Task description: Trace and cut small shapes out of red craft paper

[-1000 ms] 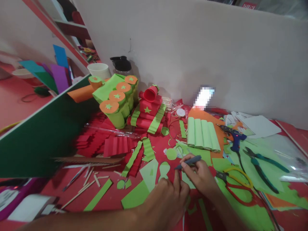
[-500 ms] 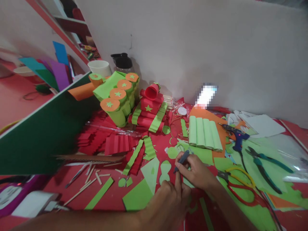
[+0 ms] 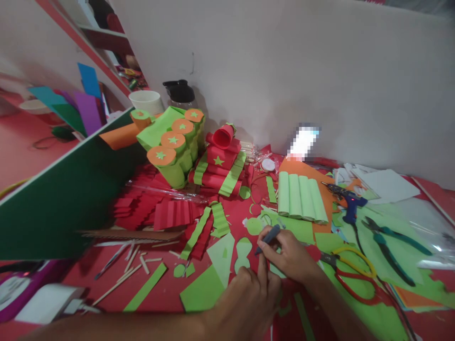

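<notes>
My right hand is closed around a thick dark grey pen, held at a slant with its lower end pointing down and left. My left hand lies low beside it, one finger reaching up to the pen's lower end and the others curled under. What sits beneath the left fingers is hidden. A light green paper cutout with rounded ends rests on red paper just left of the pen. Green sheets lie left of my left hand. Scissors with yellow and red handles lie right of my right hand.
A blue glue gun and teal-handled pliers lie at the right. Pale green paper rolls stand behind my hands. Red and green paper rolls and orange-topped green ones are further back. A dark green board runs along the left.
The pen has tipped very slightly, its lower end shifting a little left. Both hands stay in nearly the same place, and the whole view has drifted slightly.
</notes>
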